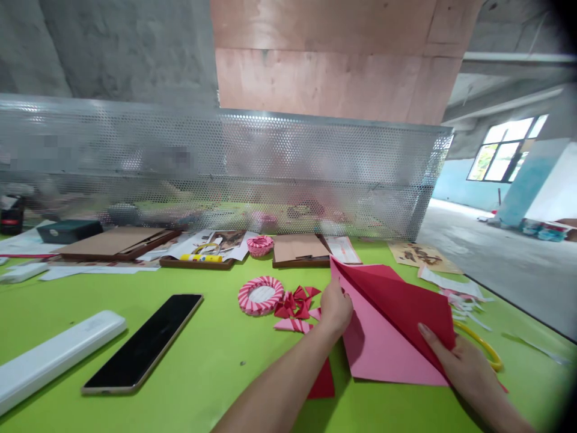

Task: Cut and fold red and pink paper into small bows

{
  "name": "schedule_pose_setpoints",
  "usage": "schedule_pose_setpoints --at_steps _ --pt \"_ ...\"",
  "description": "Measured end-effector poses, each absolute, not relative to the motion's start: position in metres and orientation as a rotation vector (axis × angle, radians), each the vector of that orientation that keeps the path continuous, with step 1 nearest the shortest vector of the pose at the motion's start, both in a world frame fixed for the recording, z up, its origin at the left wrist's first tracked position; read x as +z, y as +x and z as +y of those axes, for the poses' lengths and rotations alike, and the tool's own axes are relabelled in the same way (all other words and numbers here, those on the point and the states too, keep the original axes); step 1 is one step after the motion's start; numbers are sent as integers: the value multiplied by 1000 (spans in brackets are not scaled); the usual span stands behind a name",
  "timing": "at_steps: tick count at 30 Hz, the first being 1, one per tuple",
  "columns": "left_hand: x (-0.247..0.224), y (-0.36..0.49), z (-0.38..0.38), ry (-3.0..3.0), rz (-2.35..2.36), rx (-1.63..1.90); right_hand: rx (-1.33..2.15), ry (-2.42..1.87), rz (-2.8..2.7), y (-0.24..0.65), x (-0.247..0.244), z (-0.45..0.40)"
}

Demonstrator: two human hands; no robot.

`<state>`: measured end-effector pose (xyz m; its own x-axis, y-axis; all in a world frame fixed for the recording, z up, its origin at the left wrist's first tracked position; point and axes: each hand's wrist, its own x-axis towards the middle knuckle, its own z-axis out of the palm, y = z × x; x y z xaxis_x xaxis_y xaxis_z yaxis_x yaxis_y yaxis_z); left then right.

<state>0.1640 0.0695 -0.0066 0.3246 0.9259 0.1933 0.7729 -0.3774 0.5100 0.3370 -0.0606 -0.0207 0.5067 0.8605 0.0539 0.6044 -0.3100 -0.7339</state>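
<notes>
"Looking across the lime-green work table [211, 373], what stands out beyond it and on it?"

"A perforated metal screen [225, 162] runs along the far edge. On the table's right side, a folded paper sheet [387, 343], pink outside and deep red inside, is raised off the surface between the person's hands."

"How would it handle?"

"It looks light and thin, likely stiff enough along its creases but soft at the corners, and a hard pinch could mark it. The safest hold seems to be near the edges, away from the open point."

"And the hands?"

"The left hand [336, 307] is closed on the sheet's left edge, its fingers curled out of sight. The right hand [462, 367] grips the lower right edge, with the thumb [424, 331] on the red layer; its other fingers are hidden beneath."

"What's nearest?"

"Left of the sheet lie small folded red paper pieces [295, 302], just beside a pink-and-white striped paper ring [260, 296]."
</notes>
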Motion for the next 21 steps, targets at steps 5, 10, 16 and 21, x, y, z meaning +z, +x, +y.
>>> schedule_pose_setpoints --at_steps 5,10,16,21 --pt "-5 160 76 2269 1686 581 390 -2031 -1225 336 -20 -61" --pt "-4 158 77 2311 1696 415 359 -2015 -1276 336 -19 -60" --pt "5 159 81 2327 1689 352 330 -2066 -1259 335 -18 -61" --pt "9 156 80 2355 1631 378 332 -2046 -1250 332 -17 -62"
